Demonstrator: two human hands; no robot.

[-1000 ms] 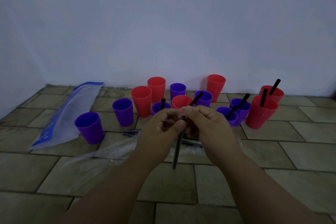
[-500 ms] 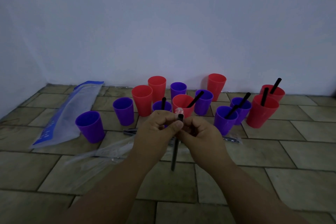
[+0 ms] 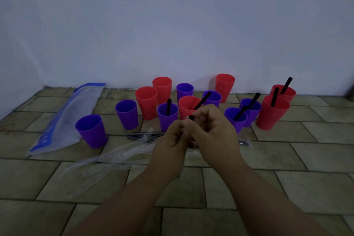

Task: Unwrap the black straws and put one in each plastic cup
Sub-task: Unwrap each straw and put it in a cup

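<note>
My left hand (image 3: 170,142) and my right hand (image 3: 214,130) meet in front of the cups, both pinching one black straw (image 3: 191,118) whose bare top end pokes up between the fingers; its clear wrapper is bunched at my fingertips. The rest of the straw is hidden behind my hands. Red and purple plastic cups stand on the tiled floor. Black straws stand in several of them, such as a purple cup (image 3: 167,116) and a red cup (image 3: 273,112). A purple cup (image 3: 91,130) at the left holds none. More wrapped straws (image 3: 141,135) lie on the floor behind my hands.
A clear and blue plastic bag (image 3: 63,119) lies flat at the left. Loose clear wrappers (image 3: 107,161) are strewn on the tiles left of my left wrist. A plain wall (image 3: 172,25) rises right behind the cups.
The straw's black top end has come out of the wrapper. My hands have moved lower and closer together, and the straw's lower part has gone out of sight behind them.
</note>
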